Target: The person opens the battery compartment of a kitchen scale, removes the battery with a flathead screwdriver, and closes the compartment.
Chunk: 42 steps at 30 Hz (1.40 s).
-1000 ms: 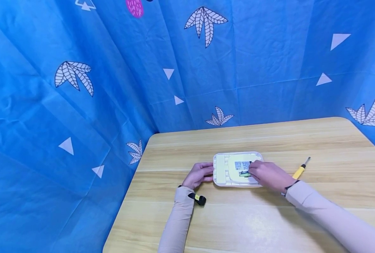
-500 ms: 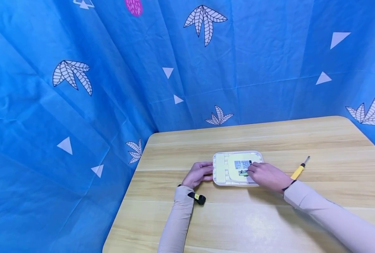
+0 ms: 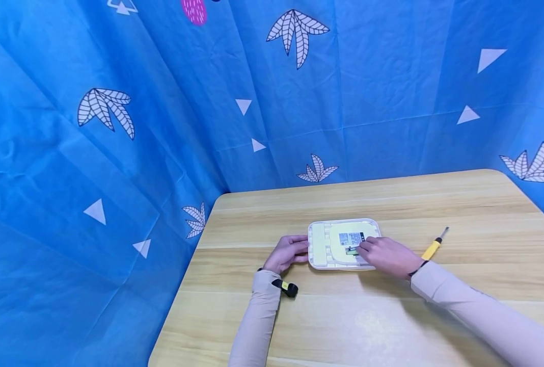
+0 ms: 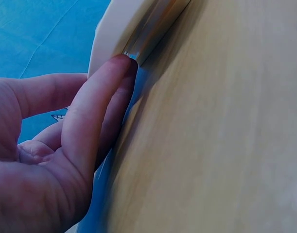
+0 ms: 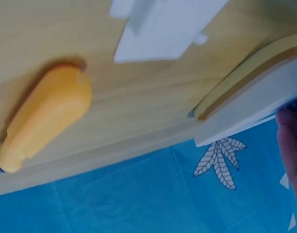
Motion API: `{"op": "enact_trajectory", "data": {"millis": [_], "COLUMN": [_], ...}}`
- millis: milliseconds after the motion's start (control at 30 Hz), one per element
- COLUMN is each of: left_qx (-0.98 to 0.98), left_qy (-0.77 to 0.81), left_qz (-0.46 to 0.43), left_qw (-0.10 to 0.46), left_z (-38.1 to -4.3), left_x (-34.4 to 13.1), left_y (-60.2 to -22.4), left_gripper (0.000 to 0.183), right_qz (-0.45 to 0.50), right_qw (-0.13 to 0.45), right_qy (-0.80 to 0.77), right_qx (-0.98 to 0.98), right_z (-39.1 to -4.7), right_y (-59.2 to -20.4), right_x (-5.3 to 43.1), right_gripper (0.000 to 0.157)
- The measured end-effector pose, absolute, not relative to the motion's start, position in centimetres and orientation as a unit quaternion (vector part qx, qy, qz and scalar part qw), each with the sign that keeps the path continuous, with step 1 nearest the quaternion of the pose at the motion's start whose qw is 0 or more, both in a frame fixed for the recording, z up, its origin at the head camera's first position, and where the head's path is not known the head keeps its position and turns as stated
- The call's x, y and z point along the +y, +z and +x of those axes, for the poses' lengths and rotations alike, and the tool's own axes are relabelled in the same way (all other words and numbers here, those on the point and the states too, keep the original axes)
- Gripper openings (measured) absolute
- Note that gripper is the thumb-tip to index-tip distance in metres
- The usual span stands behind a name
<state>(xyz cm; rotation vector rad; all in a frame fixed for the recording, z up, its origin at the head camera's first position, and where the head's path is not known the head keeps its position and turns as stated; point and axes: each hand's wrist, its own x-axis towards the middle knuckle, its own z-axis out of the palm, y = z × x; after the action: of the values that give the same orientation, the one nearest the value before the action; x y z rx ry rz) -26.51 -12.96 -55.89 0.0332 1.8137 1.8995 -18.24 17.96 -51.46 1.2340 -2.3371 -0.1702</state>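
Note:
A flat white device (image 3: 319,245) with rounded corners lies on the table, its printed label side facing up. At its left end, my left hand (image 3: 286,254) pinches the edge; the left wrist view shows fingertips at the side and beneath the rim. My right hand (image 3: 385,255) reaches over the right half, fingers bent down to a small green part (image 3: 351,251) below the label. Whether those fingertips hold anything is hidden. In the right wrist view only a finger (image 5: 291,155) shows, beside the white body (image 5: 255,99).
A yellow-handled screwdriver (image 3: 432,248) lies right of the device, behind my right wrist. The right wrist view shows a white flat piece (image 5: 163,31) on the wooden table (image 3: 263,214). A blue patterned curtain (image 3: 382,92) hangs along the table's back and left.
My right hand has shifted slightly left and down over the green part, baring more of the label's dark right end. The left hand keeps its place at the device's edge.

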Motion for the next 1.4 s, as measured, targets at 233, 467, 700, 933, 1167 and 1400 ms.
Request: {"op": "enact_trajectory", "data": {"millis": [233,467,700,933,1167,1400], "left_qx": [0.665,0.669,0.669,0.667,0.667,0.669], "left_qy": [0.702,0.698,0.698,0.699,0.700,0.699], "left_qz": [0.011,0.016,0.010,0.012,0.014,0.015], "left_qw": [0.256,0.254,0.254,0.258,0.255,0.254], "left_z": [-26.5,-26.5,-26.6,-26.5,-26.5,-26.5], "left_x": [-13.0,-12.9,-12.8,-12.9,-12.9,-12.9], "left_y": [-55.8,-55.8,-55.8,-55.7,-55.7,-55.8], "left_gripper": [0.044,0.043,0.043,0.043,0.043,0.043], "right_qz": [0.453,0.459,0.452,0.440,0.418,0.412], "right_qw": [0.215,0.225,0.219,0.218,0.225,0.230], "right_qy": [-0.068,-0.099,-0.065,-0.034,-0.033,-0.035], "right_qx": [-0.863,-0.854,-0.862,-0.871,-0.879,-0.881], "right_z": [-18.8,-19.0,-18.8,-18.8,-18.8,-18.7], "right_y": [-50.8,-51.1,-51.1,-51.3,-51.4,-51.3], "right_x": [17.8,17.6,18.0,18.2,18.4,18.9], "right_gripper": [0.031,0.024,0.027,0.031,0.031,0.029]}}
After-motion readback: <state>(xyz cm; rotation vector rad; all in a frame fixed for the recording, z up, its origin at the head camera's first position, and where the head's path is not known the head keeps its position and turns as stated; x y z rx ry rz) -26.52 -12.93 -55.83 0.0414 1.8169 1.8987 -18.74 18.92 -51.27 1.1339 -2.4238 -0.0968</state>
